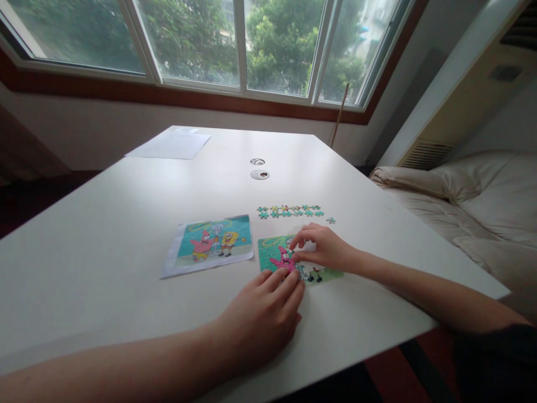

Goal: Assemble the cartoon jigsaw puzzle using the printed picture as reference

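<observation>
A partly filled jigsaw puzzle (268, 254) lies on the white table, with a pink starfish figure on its left part and a pale gap on its right. My left hand (268, 308) rests at the puzzle's near edge, fingers stretched out and their tips lying on it. Over the puzzle's right side, my right hand (321, 246) has thumb and fingertips drawn together near the starfish figure. Whatever sits in that pinch is too small or hidden to make out. Loose puzzle pieces (286, 213) lie in two rows behind the puzzle, and a single piece (331, 220) lies apart to their right.
Left of the puzzle is a printed cartoon picture sheet (213, 239). Two oval discs (259, 174) lie farther back on the table (126, 224). White paper (170, 144) lies at the far left corner. A beige sofa (474, 196) stands to the right, windows beyond.
</observation>
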Tool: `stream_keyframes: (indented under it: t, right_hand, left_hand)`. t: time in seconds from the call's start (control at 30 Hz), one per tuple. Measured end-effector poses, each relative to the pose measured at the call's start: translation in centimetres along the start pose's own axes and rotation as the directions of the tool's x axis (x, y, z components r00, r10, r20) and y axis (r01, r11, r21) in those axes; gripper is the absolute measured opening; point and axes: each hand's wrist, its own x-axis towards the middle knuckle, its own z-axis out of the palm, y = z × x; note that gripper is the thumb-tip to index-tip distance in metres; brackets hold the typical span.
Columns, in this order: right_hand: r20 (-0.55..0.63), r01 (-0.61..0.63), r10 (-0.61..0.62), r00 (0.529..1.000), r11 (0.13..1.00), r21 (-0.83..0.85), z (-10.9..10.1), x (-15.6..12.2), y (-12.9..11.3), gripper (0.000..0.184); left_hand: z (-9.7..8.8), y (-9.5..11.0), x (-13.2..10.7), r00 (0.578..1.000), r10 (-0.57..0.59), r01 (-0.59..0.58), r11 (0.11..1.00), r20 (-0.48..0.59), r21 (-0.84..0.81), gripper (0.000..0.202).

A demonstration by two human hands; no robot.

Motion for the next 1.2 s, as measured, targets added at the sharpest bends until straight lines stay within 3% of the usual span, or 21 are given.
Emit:
stream_keyframes:
  t: [0.13, 0.23, 0.4, 0.53, 0.63, 0.8, 1.07, 1.2]
  right_hand:
    - [-0.011, 0.012, -0.012, 1.000, 1.000, -0.018, -0.6, 0.1, -0.2, 0.017]
    - [-0.038, -0.011, 0.008, 0.999, 0.998, -0.060, -2.3, 0.3, 0.3, 0.014]
    - [-0.135, -0.148, 0.121, 0.983, 0.966, -0.211, -6.5, 0.5, 4.4, 0.018]
    - [-0.106, -0.268, 0.247, 0.963, 0.920, -0.286, -8.4, 0.0, 8.0, 0.022]
    - [-0.011, -0.295, 0.304, 0.953, 0.913, -0.282, -8.7, -0.4, 9.3, 0.023]
    - [0.208, -0.294, 0.341, 0.917, 0.929, -0.226, -8.7, -0.5, 9.3, 0.023]
    - [0.238, -0.306, 0.368, 0.899, 0.916, -0.258, -8.5, -0.6, 8.9, 0.026]
    - [0.214, -0.248, 0.287, 0.934, 0.950, -0.190, -8.7, -0.7, 9.2, 0.026]
  left_hand:
    - [0.1, -0.1, 0.0, 1.000, -0.001, 0.001, 1.000, 0.020, 0.000, 0.034]
    - [0.1, -0.1, -0.1, 1.000, -0.007, 0.007, 1.000, 0.028, -0.003, 0.035]
    - [0.0, 0.0, -0.2, 1.000, -0.011, 0.011, 1.000, 0.024, -0.005, 0.036]
    - [-0.1, 0.0, -0.2, 1.000, -0.009, 0.009, 1.000, 0.029, -0.008, 0.036]
    - [-0.1, 0.0, -0.2, 0.999, -0.004, 0.004, 1.000, 0.039, -0.005, 0.037]
    - [-0.1, -0.1, -0.1, 0.999, 0.009, -0.009, 1.000, 0.037, 0.010, 0.037]
    - [-0.2, -0.1, -0.2, 0.999, 0.011, -0.012, 1.000, 0.036, 0.013, 0.038]
    - [0.0, -0.2, -0.2, 0.999, 0.012, -0.013, 1.000, 0.042, 0.015, 0.037]
